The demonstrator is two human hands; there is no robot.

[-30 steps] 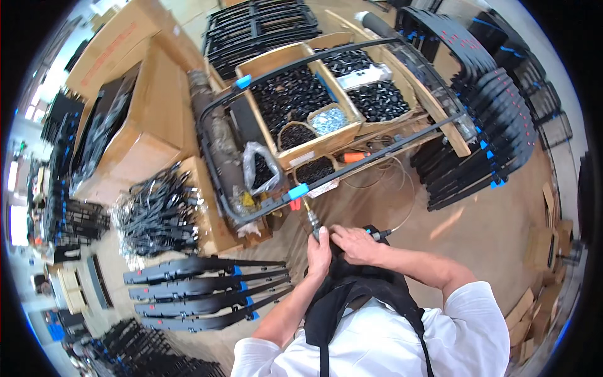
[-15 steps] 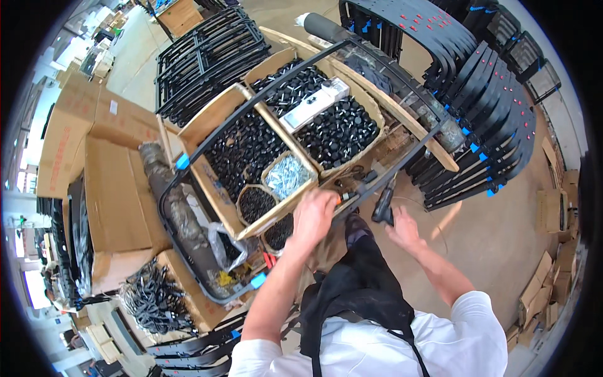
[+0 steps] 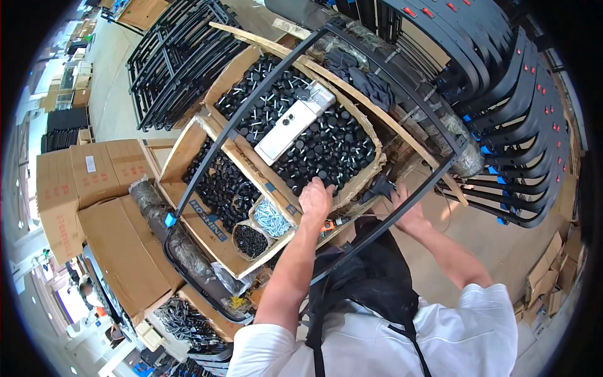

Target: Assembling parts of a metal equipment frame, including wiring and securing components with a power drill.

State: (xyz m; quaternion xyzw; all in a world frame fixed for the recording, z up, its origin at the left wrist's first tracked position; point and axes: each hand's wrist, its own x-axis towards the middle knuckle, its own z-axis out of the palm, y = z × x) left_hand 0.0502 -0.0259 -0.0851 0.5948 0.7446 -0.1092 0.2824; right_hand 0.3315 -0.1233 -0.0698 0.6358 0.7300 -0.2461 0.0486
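Observation:
A large black metal tube frame (image 3: 264,81) lies across open cardboard boxes. My left hand (image 3: 316,198) reaches over the near wall of the box of black round-headed parts (image 3: 326,147). Its fingertips are down among the parts, so I cannot see whether it grips any. My right hand (image 3: 409,213) is to the right, beside the frame's near bar (image 3: 377,229), and holds a black pistol-shaped power tool (image 3: 379,186) that points left over the box's corner.
A white flat rectangular box (image 3: 289,129) lies on the black parts. A second box of black parts (image 3: 220,182), a bag of silver screws (image 3: 271,217) and a small tub of black pieces (image 3: 251,240) sit left. Stacked black frames (image 3: 521,125) stand right, closed cartons (image 3: 94,188) left.
My left hand has moved from the frame's bar up into the box of black parts. My right hand has carried the tool slightly right, and my head has come closer over the boxes.

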